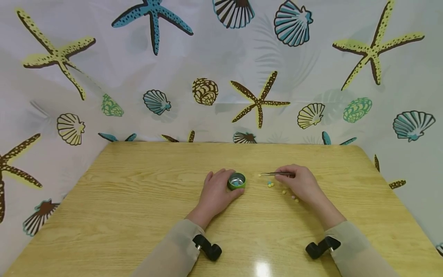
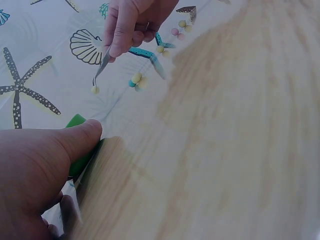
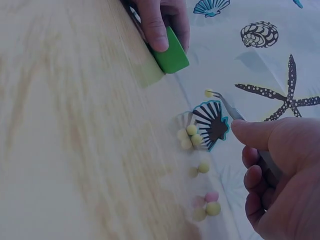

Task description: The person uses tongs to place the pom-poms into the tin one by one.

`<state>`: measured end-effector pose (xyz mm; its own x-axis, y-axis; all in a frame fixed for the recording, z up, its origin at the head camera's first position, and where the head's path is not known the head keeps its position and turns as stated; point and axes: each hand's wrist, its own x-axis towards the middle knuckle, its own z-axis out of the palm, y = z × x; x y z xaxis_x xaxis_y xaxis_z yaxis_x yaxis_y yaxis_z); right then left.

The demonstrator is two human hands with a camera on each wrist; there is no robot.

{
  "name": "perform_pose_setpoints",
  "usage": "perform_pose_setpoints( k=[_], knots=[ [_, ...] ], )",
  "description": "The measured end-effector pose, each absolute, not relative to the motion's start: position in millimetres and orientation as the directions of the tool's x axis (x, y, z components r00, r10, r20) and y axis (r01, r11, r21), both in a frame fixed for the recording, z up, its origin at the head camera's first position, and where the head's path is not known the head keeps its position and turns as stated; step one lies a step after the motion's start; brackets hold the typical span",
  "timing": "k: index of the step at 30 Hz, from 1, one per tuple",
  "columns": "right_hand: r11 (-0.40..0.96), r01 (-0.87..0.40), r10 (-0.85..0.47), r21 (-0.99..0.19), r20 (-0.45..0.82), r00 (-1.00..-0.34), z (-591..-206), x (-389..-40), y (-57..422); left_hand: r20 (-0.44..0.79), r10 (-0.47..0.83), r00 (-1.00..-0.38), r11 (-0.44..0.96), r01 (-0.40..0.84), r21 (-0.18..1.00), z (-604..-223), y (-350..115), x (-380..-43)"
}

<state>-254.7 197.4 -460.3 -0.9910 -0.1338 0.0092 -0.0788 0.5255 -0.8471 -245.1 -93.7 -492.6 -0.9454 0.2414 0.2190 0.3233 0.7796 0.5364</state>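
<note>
My left hand (image 1: 215,194) holds a small round green tin (image 1: 238,189) upright on the table, with fingers behind it and thumb at its near side. Inside the open, silvery tin lies something light blue. To the right, my right hand (image 1: 303,184) pinches a pair of bent-tip metal tweezers (image 1: 277,173), which points left towards the tin. A small yellow ball (image 3: 208,93) sits at the tweezer tips, apart from the tin. Below the tweezers, a blue ball (image 2: 132,83) and yellow balls (image 3: 192,130) lie close together on the table.
Nearer my right hand lie another yellow ball (image 3: 203,167) and a pink ball (image 3: 212,197) beside a yellow one (image 3: 213,208). The wooden table (image 1: 121,200) ends at a white cloth (image 1: 214,123) printed with shells and starfish, which rises behind and at both sides.
</note>
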Motion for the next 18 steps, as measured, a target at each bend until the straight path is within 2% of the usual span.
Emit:
perform_pose_setpoints(
  k=[7,18],
  knots=[
    [0.581,-0.187,-0.168,-0.792,0.108,-0.980,-450.2,-253.7,183.5,0.217,0.240,-0.946,0.782,0.321,0.535,-494.0,-94.9,-244.9],
    [0.584,-0.225,-0.194,-0.780,0.136,-0.972,-446.7,-257.9,158.0,0.219,0.244,-0.945,0.781,0.325,0.534,-491.6,-95.0,-244.5]
  ],
)
